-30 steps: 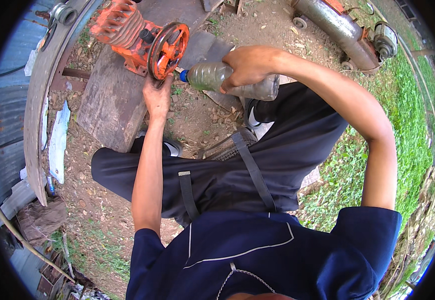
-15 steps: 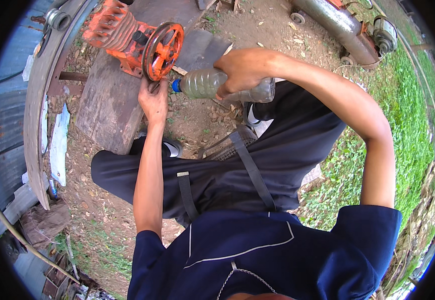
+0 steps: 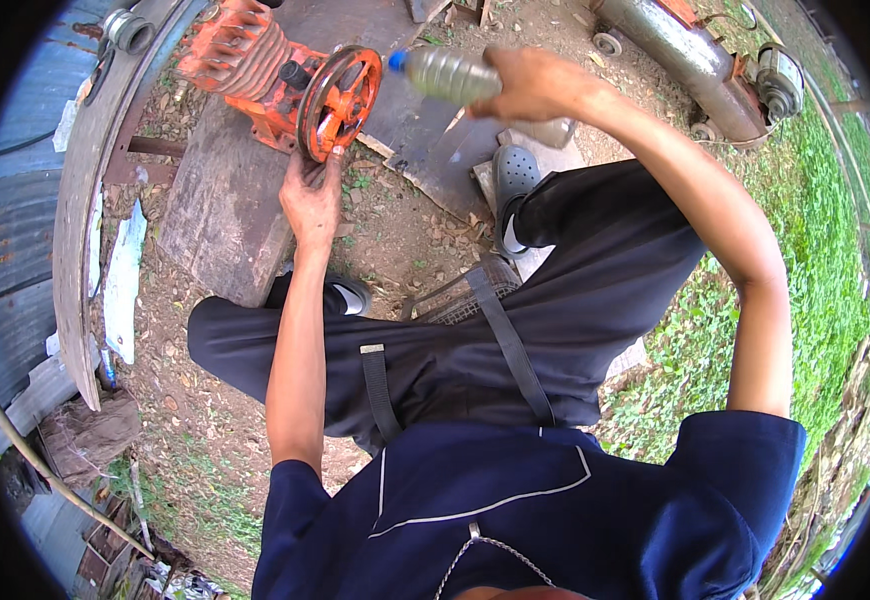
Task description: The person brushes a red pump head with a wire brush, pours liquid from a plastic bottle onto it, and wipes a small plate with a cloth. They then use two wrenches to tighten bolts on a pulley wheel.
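An orange finned compressor pump [image 3: 240, 58] rests on a plank at the upper left, its spoked orange flywheel [image 3: 363, 88] facing right. My left hand [image 3: 311, 205] is closed on the near, lower rim of that wheel, thumb to the right and fingers partly hidden behind the rim. Off to the wheel's right, my right hand [image 3: 535, 82] grips a clear ribbed plastic bottle [image 3: 443, 74] round its middle. The bottle lies almost level in the air, its blue cap pointing left toward the wheel without touching it. Motion slightly blurs the right hand.
Under the pump are dark wooden boards [image 3: 225, 215]. A metal cylinder tank [image 3: 670, 60] with small wheels and a motor stands at the upper right. Along the left run a long plank [image 3: 80, 240] and corrugated sheets [image 3: 20, 210]. A pedal-like black grid [image 3: 475, 290] lies between my legs.
My right hand has carried the bottle away from me and slightly right, from beside my left hand to beside the wheel's upper part. My left hand stays at the wheel's lower rim.
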The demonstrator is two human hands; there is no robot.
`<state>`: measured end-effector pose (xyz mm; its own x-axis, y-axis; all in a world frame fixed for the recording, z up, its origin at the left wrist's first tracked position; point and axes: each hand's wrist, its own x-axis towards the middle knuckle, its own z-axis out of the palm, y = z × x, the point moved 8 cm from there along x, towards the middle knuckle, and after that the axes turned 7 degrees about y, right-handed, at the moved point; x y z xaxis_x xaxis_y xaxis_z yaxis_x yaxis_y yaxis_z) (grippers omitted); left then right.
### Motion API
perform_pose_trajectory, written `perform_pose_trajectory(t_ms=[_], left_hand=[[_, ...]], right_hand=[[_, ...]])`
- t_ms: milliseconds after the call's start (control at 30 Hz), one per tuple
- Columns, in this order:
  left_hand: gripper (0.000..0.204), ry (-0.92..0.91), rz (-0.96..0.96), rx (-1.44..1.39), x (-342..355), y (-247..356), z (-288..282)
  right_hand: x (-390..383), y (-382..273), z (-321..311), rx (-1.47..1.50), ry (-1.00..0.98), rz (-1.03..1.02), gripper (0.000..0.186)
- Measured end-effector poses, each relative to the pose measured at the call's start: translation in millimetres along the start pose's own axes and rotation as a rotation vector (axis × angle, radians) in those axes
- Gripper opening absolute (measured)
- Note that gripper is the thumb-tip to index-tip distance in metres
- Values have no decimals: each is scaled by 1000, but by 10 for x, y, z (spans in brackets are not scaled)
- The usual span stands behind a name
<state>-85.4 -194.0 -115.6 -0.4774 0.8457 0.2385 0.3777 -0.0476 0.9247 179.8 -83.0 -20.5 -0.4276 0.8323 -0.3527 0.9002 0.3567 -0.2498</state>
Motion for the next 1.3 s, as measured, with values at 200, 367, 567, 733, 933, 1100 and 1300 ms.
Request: perform_pose_trajectory(t_ms=[200, 367, 567, 733, 933, 1100, 1300], left_hand=[[33, 46, 4, -4, 43, 86, 77], [34, 27, 5, 14, 121, 75, 110], [24, -25, -90, 94, 65, -20, -14], [24, -41, -22, 177, 135, -30, 98], [28, -11, 22, 264, 56, 152, -100], [25, 128, 108, 54, 13, 447, -305], [24, 213, 86, 58, 102, 394, -548]], right_hand=[[653, 204, -452, 465, 508, 17, 105], [1135, -241, -793, 729, 694, -85, 105], [1895, -576, -388, 733, 723, -56, 114], [2174, -446, -178, 573, 731, -88, 100], [1913, -343, -179, 142, 536, -7, 78], [2241, 272, 56, 258, 499, 186, 69], [2268, 493, 291, 471, 314, 260, 51]])
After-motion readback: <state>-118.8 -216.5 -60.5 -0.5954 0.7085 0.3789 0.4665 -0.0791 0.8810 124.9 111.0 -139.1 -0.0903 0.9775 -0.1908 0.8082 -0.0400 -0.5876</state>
